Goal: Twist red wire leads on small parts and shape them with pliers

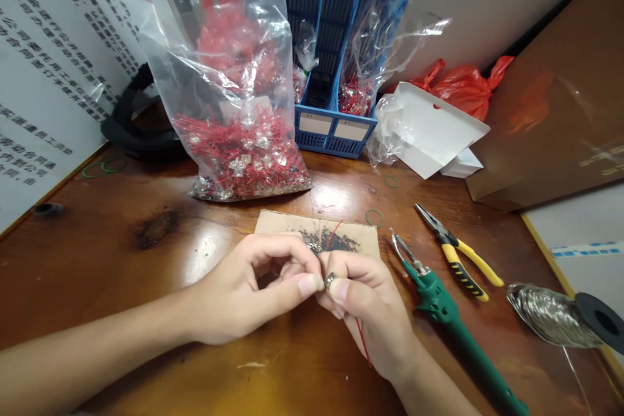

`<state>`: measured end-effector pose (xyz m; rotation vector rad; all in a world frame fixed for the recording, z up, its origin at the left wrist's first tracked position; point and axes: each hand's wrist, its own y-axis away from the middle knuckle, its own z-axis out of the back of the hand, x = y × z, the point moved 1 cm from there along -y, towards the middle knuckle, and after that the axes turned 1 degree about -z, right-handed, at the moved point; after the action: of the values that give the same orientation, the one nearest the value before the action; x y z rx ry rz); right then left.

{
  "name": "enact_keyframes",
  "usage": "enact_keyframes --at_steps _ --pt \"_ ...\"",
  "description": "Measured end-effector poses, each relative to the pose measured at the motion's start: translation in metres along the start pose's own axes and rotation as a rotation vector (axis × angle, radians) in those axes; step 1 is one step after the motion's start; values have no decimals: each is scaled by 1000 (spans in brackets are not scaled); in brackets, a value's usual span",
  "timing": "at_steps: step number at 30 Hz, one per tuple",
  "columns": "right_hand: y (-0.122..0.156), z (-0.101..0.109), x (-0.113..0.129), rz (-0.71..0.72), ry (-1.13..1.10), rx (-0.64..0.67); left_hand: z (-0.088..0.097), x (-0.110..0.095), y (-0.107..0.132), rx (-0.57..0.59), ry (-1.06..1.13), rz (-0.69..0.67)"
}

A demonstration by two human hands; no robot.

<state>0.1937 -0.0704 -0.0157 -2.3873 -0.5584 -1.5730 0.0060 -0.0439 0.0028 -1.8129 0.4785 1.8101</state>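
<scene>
My left hand [253,292] and my right hand [368,312] meet over the wooden table [146,364], fingers pinched together on a small metal part [330,280] with a thin red wire [361,338] hanging down past my right palm. Another end of red wire [334,233] sticks up above my fingers. Just behind my hands lies a piece of cardboard [292,224] with a dark scorched patch [331,242].
A clear bag of red-wired parts [244,149] stands behind the cardboard. A blue file rack [336,45] holds more bags. Green-handled wire strippers [439,302], yellow-handled pliers [461,253] and a solder spool [560,318] lie at the right. A brown box [556,117] stands far right.
</scene>
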Motion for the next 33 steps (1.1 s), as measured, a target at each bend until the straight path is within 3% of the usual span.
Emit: enact_keyframes --at_steps 11,33 --pt "1 -1 0 -9 8 -7 1 2 2 -1 -4 -44" --pt "3 -2 -2 -13 26 -19 -1 -2 0 -5 -34 5"
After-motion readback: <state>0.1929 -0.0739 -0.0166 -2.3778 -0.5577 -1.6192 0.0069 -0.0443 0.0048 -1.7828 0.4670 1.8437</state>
